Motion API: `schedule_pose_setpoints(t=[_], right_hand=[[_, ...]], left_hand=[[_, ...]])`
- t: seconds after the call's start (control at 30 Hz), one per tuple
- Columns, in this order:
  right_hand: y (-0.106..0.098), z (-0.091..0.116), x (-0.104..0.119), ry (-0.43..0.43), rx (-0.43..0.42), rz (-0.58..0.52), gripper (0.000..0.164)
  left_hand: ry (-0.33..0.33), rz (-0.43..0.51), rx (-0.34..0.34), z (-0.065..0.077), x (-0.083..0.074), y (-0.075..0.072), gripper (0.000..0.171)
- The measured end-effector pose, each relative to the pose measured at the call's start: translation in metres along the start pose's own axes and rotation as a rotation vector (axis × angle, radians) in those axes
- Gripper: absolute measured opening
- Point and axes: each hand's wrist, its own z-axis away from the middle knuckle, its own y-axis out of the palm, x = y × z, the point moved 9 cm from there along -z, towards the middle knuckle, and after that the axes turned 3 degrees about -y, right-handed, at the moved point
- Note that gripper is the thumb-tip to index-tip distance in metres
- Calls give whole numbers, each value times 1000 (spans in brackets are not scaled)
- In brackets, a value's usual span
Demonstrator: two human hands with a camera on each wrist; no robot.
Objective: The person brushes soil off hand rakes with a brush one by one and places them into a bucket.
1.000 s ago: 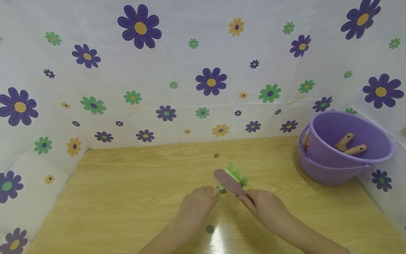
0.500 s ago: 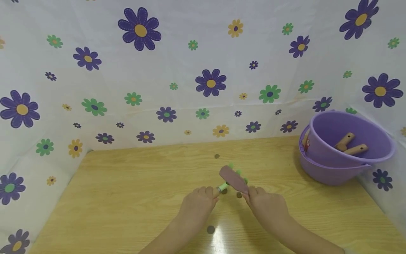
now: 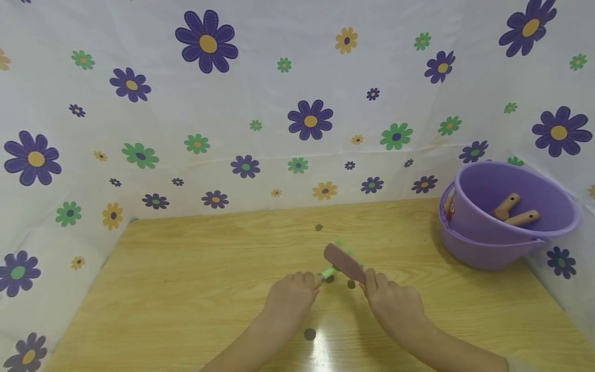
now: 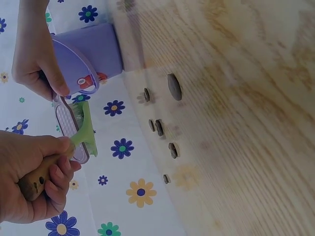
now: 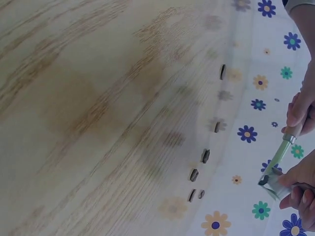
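My left hand (image 3: 290, 297) grips the wooden handle (image 4: 37, 179) of a small green garden rake (image 3: 329, 272), held above the tabletop. My right hand (image 3: 395, 310) holds a flat mauve brush (image 3: 343, 261) by its handle end. The brush lies across the rake's green head (image 4: 87, 129) in the head view and hides most of its prongs. Its pale, textured face (image 4: 66, 118) shows in the left wrist view, turned toward the rake. Beneath the tools, several dark, flat, stone-like pieces (image 4: 174, 87) are scattered on the table.
A purple bucket (image 3: 492, 253) stands at the table's right rear, with another purple bucket (image 3: 548, 222) tilted in it. Wooden handles (image 3: 522, 218) stick up inside. A flower-print white sheet (image 3: 260, 103) hangs behind the wooden table (image 3: 195, 268) and along its sides.
The brush has shifted slightly right along the rake, and my right hand has turned at the wrist. More of the rake's green neck shows; its prongs are more covered. My left hand has hardly moved.
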Motion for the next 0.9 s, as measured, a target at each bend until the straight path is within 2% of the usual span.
schedule_pose_setpoints(t=[0.2,0.53,0.8,0.9], right_hand=[[-4,0,0,-14,-34,20,60],[-11,1,-8,4,-67,31,59],[-16,3,-33,116,-74,43,58],[-20,6,-42,173,-115,21,55]], left_hand=[[-22,-9,23,-3,1,1,26],[-70,38,56,-5,4,2,27],[-81,13,80,-2,8,5,15],[-80,-26,57,0,9,6,17]])
